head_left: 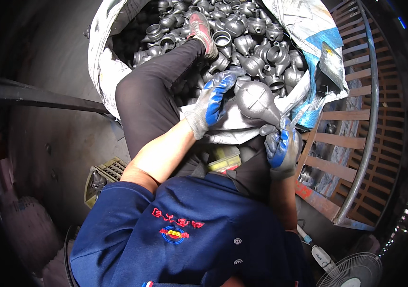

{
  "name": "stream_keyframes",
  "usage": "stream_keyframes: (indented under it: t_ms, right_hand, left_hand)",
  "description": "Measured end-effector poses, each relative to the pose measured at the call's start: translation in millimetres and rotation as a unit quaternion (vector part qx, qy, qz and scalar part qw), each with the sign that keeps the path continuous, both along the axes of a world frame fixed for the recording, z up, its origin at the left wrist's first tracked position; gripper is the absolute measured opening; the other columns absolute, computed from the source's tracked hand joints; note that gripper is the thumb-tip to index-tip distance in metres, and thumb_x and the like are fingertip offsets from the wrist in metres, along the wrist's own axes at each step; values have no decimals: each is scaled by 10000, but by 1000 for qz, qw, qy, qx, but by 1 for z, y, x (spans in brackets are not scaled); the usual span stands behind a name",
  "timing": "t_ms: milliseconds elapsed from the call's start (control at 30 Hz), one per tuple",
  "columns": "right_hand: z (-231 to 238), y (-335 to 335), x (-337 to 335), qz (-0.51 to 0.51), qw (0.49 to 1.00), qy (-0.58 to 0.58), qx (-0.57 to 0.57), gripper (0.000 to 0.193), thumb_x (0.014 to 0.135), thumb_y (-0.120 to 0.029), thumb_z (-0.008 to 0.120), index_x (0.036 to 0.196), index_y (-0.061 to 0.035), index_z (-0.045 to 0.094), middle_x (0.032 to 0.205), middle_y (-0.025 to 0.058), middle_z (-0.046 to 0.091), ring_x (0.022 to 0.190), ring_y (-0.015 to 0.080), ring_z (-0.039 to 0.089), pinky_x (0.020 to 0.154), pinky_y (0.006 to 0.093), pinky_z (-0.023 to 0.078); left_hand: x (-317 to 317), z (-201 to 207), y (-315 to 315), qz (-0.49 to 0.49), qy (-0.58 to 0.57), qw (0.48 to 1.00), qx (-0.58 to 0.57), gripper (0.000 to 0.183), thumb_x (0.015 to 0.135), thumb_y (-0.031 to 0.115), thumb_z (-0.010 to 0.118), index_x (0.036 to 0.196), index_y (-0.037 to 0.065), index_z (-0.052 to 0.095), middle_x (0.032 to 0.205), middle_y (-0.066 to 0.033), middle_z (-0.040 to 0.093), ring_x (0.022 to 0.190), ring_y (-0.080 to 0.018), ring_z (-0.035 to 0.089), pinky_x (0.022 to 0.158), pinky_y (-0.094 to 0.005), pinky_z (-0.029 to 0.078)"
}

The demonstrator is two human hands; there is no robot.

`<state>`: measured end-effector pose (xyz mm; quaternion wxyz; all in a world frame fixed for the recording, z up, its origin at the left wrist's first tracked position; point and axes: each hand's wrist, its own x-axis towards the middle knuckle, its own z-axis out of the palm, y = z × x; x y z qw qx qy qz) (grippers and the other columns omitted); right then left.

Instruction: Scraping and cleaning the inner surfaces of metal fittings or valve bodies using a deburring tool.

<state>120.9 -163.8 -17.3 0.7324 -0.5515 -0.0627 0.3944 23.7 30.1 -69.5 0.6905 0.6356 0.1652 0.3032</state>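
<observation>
A gloved right hand (280, 146) closes around the narrow neck of a dull grey metal casting (256, 101), its bulbous end angled up and left over the lap. The left hand (210, 103), fingers loosely spread, rests against the bulb. Beyond, at the knee, a white sack (102, 62) brims with similar rounded, hollow castings (252, 43).
</observation>
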Motion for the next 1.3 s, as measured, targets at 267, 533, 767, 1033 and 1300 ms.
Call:
stream_keyframes:
  t_ms: [267,533,767,1033,1300]
  right_hand:
    - [16,2,5,19,992,-123,-19,275,903,-115,530,1143,21,527,779,30,596,513,18,456,434,155,309]
    - [51,8,9,37,981,-187,-28,367,825,-21,611,1171,67,527,1039,115,606,832,114,593,714,240,493]
    - [142,-52,52,12,944,-317,-94,333,816,-113,573,1099,62,572,1095,150,604,950,184,593,840,286,457]
    - [186,-239,140,-125,594,-696,-384,351,899,-54,430,1227,52,491,1236,131,518,1029,170,547,822,239,453]
    - [58,-374,270,-249,817,-320,-410,185,802,-15,610,981,-6,655,871,18,644,717,84,577,644,214,465]
  left_hand:
    - [0,11,-4,-6,5,978,-209,258,933,194,504,1124,39,582,1011,-9,604,928,-74,532,846,-240,421]
    - [-1,44,-13,-77,62,930,-354,308,920,303,515,1110,66,564,924,-31,608,794,-106,581,666,-217,448]
    - [3,39,-23,-160,-12,898,-409,263,948,258,443,994,29,563,883,-92,645,818,-201,640,712,-314,523]
    - [68,-3,11,-26,121,931,-343,195,891,208,568,1025,66,584,859,-38,621,704,-112,583,597,-248,490]
    - [187,-78,20,-31,236,970,-45,114,822,144,652,899,69,614,781,1,576,676,-84,502,577,-249,424]
